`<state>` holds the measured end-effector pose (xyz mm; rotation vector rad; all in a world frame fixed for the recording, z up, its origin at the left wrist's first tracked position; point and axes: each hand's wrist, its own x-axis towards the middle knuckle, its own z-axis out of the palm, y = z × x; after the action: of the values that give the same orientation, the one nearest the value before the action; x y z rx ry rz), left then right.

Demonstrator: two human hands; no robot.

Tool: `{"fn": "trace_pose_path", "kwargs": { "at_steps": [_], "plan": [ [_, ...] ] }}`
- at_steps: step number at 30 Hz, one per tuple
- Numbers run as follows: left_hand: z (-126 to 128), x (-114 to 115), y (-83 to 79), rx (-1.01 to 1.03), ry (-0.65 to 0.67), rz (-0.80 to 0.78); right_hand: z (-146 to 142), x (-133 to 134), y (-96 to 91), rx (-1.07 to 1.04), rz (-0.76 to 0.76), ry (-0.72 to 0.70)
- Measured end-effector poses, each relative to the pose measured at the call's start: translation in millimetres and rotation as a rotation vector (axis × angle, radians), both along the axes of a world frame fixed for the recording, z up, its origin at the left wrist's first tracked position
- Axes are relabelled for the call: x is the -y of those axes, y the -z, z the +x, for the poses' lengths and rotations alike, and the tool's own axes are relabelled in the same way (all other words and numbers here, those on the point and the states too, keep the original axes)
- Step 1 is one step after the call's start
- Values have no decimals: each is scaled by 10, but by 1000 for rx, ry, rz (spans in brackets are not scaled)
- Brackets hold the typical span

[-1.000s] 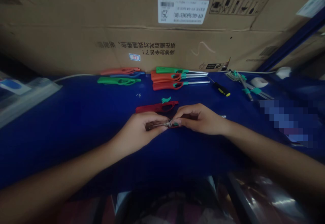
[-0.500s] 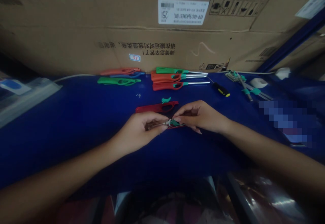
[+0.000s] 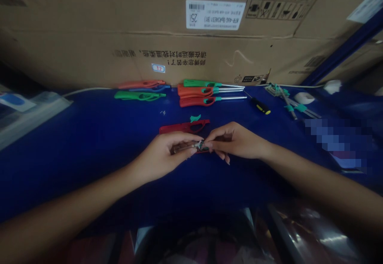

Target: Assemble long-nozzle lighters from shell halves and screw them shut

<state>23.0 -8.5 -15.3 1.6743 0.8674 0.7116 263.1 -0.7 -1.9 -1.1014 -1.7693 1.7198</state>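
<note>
My left hand point(image 3: 163, 152) is closed around a partly open lighter, with its see-through fuel tank point(image 3: 183, 147) showing between thumb and fingers. A strip of its red casing point(image 3: 204, 151) shows below, mostly hidden by my hands. At the tank's right end, the thumb and index finger of my right hand point(image 3: 239, 140) pinch around a small dark green part; the fingertips partly cover it. Just beyond my hands, a loose red casing half point(image 3: 182, 128) lies on the blue table, with a green trigger piece point(image 3: 195, 118) behind it.
Assembled long-nosed lighters point(image 3: 197, 102) lie near the cardboard box point(image 3: 149, 16). Left of them are coloured casings point(image 3: 134, 95). A screwdriver point(image 3: 261, 106) lies to the right, then metal tubes with green parts point(image 3: 289, 104) and a white roll point(image 3: 304, 98). A plastic bag point(image 3: 38, 112) is far left.
My right hand has shifted slightly left and turned, its lower fingers hanging further down, and more of the green part is covered. My left hand keeps its hold almost unmoved.
</note>
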Motion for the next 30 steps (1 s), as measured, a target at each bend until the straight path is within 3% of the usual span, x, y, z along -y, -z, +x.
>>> {"fn": "trace_pose_path", "kwargs": {
  "at_steps": [17,30],
  "plan": [
    [10,9,7,-33,-2,6,-34,22,-23,10,13,16],
    [22,33,46,-69,-103,-7,-69,58,-21,43,41,48]
  ]
}}
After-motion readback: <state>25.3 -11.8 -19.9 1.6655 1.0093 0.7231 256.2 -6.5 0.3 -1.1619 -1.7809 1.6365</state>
